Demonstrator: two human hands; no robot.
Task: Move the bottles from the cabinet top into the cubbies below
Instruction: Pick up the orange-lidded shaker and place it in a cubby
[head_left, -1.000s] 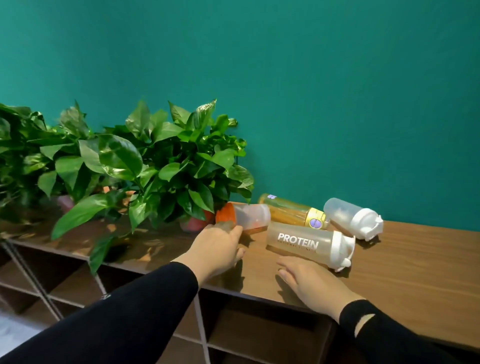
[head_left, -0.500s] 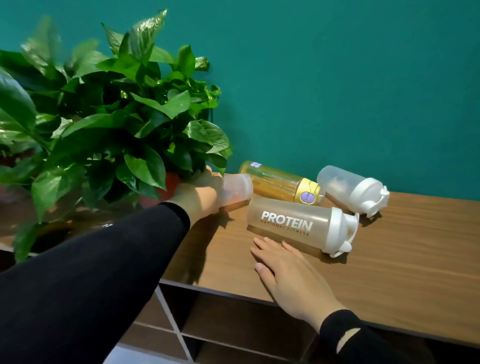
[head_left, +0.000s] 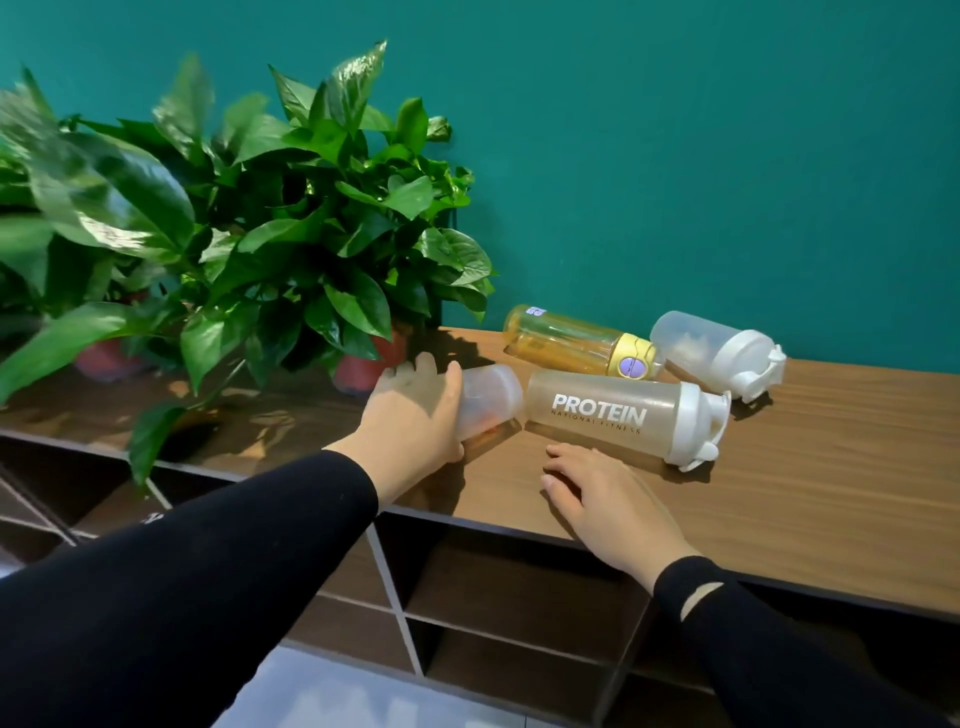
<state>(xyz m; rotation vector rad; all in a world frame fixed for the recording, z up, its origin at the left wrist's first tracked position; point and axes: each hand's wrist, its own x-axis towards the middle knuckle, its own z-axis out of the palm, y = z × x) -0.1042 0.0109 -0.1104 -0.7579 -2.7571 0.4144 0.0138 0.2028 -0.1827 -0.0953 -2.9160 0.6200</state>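
The left hand (head_left: 410, 415) hides the frosted bottle's (head_left: 488, 397) cap end, probably orange.

Four bottles lie sideways on the cabinet top (head_left: 779, 467) — PROTEIN shaker (head_left: 623, 415), amber bottle (head_left: 571, 340), small shaker (head_left: 711, 353), frosted bottle (head_left: 488, 400).

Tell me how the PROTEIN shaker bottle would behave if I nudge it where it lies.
The PROTEIN shaker bottle lies on its side on the smooth cabinet top, so it would probably roll. It looks empty, so likely light. Its protruding lid loop might stop the roll early.
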